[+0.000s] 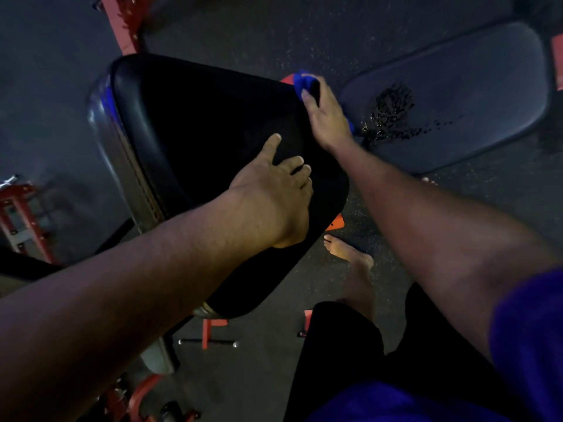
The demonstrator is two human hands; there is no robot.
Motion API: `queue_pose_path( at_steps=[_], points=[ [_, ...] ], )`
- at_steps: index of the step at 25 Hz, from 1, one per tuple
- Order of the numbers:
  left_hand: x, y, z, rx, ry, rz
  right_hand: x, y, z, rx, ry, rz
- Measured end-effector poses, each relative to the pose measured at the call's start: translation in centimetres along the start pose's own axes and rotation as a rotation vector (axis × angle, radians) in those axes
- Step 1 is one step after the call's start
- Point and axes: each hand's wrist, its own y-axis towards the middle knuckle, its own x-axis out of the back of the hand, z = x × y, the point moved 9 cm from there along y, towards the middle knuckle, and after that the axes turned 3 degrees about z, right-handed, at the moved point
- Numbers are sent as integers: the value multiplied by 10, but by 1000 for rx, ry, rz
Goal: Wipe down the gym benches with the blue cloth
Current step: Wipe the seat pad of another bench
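A black padded bench pad (195, 123) fills the middle of the head view, tilted, with a metal edge along its left side. My left hand (274, 190) rests on the pad's near right part, index finger stretched out, the other fingers bent on the surface. My right hand (326, 114) grips the blue cloth (303, 82) at the pad's far right edge. A bit of blue also shows under the wrist. A second, greyish bench pad (475, 86) lies at the upper right with dark wet spots (393, 108) on it.
Red frame parts stand at the top left (125, 22), at the left (18, 214) and under the pad (213, 330). The floor (274, 28) is dark and speckled. My bare foot (350, 257) stands beside the bench on the right.
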Motion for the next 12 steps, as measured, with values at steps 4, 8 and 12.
queue_pose_path(
  at_steps=[4, 8, 12],
  points=[
    [2, -2, 1, 2, 0, -5, 13, -29, -56, -268, -15, 36],
    [2, -1, 0, 7, 5, -2, 2, -78, 5, 80, 124, 34],
    [3, -2, 1, 24, -7, 30, 4, -16, 17, 87, 32, 53]
  ],
)
